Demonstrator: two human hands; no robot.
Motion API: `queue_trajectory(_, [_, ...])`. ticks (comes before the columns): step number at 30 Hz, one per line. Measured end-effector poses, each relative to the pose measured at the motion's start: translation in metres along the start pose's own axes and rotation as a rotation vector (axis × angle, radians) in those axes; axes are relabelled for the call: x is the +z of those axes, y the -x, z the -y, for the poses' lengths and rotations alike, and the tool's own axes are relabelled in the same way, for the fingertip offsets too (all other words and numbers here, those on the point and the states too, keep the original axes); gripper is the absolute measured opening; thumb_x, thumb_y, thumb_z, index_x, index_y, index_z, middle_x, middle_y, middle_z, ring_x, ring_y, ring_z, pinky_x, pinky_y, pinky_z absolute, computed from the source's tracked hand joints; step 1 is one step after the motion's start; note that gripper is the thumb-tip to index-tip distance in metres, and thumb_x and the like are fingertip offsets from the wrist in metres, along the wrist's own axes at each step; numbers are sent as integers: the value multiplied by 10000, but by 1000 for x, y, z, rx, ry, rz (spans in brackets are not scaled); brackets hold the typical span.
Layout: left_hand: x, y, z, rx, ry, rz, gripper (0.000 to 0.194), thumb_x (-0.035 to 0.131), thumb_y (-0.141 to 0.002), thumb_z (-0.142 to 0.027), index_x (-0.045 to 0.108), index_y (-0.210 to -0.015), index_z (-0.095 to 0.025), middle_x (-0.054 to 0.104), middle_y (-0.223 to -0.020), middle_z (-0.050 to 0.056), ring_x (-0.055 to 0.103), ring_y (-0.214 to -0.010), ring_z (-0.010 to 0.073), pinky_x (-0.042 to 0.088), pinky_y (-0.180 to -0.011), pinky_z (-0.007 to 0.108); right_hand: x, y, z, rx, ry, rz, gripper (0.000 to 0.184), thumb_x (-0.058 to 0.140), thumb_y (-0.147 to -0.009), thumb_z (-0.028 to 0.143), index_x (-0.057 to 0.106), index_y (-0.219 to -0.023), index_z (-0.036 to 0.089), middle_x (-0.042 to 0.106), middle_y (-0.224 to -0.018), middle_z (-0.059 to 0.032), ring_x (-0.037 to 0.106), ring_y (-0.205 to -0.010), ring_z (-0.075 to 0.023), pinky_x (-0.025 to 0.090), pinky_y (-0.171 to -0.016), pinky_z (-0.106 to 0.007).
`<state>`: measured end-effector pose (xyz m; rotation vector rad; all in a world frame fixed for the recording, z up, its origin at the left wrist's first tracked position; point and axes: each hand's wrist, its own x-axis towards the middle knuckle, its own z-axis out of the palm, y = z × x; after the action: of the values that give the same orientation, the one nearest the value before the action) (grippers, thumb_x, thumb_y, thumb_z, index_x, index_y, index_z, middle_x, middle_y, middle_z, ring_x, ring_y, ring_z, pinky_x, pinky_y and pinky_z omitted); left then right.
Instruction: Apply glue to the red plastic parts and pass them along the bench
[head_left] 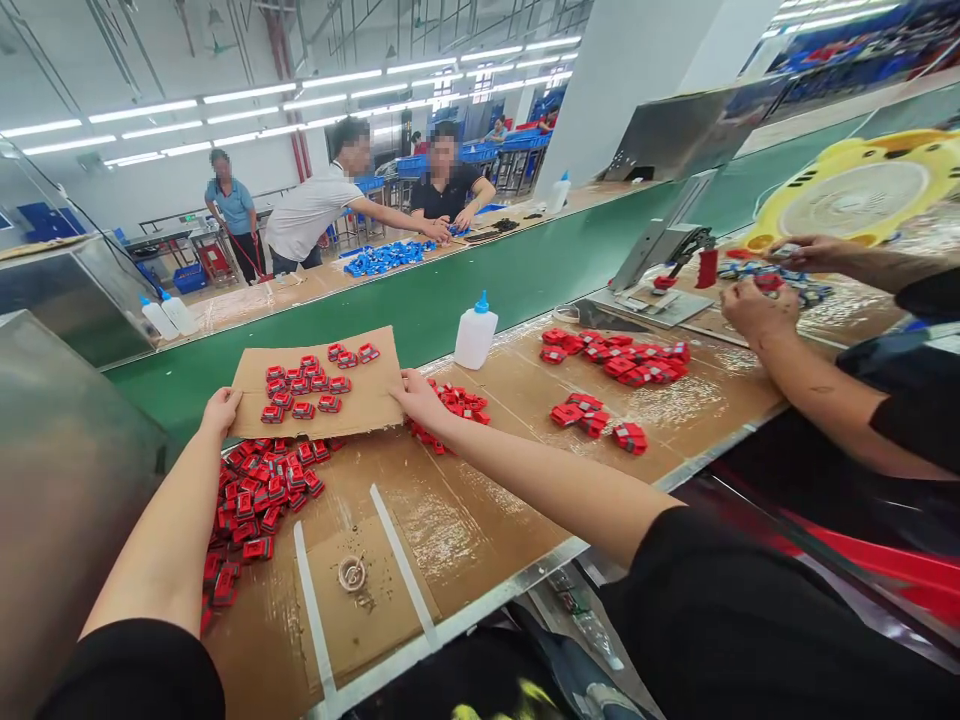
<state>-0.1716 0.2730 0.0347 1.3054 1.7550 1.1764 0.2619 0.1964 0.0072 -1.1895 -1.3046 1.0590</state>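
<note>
- Cardboard sheet [315, 385] lies across the counter [480, 520] in front of us, slightly askew, its long axis running left to right and a loose scatter of small red plastic parts [304, 385] on top.
- We have the left grip [221, 412] at the sheet's left edge and the right grip [421, 398] at its right edge, so the sheet spans the gap between them, neither hand nearer its middle.
- Neither grip looks tightly clenched: both hands rest at the edges with their fingers spread, and we cannot tell whether either one is pinching the cardboard.
- A large heap of red parts [259, 495] sits on the counter along the sheet's near edge, closer to the left grip; a smaller heap [450, 405] lies just beside the right grip.
- A white plastic bottle [475, 338] with a blue nozzle stands just beyond the sheet, toward its right end.
- Farther right, more red parts [619, 360] lie on the counter — and a co-worker's hands [761, 310] work near them, apart from ours.
</note>
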Motion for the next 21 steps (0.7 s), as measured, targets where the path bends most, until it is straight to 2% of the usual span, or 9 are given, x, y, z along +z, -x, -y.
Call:
queue_trajectory(3, [12,3,-1,21,49,50,365,724,-835,-513,618,-949,-182,673,-749,-1,606,-615,155,501,-597,277,-16,13,-6,-20,1,-17,364,613,-869,336,497,-1189,210,718,-1154,-91,696,-1004,-206,590,-898,-382])
queue_trajectory(6, [22,5,-3,45,91,70,420,744,-756,-557,590,-925,-205,681,-744,9,617,-644,178,492,-597,275,-27,13,-12,-31,12,-35,380,635,-853,368,511,-1179,218,712,-1166,-86,682,-1047,-216,576,-933,-400])
queue_trajectory(10, [24,11,-2,93,144,59,408,728,-750,-541,571,-941,-216,678,-761,10,625,-670,178,507,-627,278,-30,10,-18,-55,19,-43,402,645,-839,384,509,-1179,217,701,-1192,-100,676,-1075,-234,569,-947,-422])
queue_trajectory(21, [11,22,3,145,204,-45,324,689,-820,-477,543,-943,-216,685,-828,21,649,-740,170,558,-707,292,-24,-2,-16,-105,73,-43,331,585,-895,327,502,-1193,209,711,-1190,-92,661,-1124,-225,532,-1023,-417])
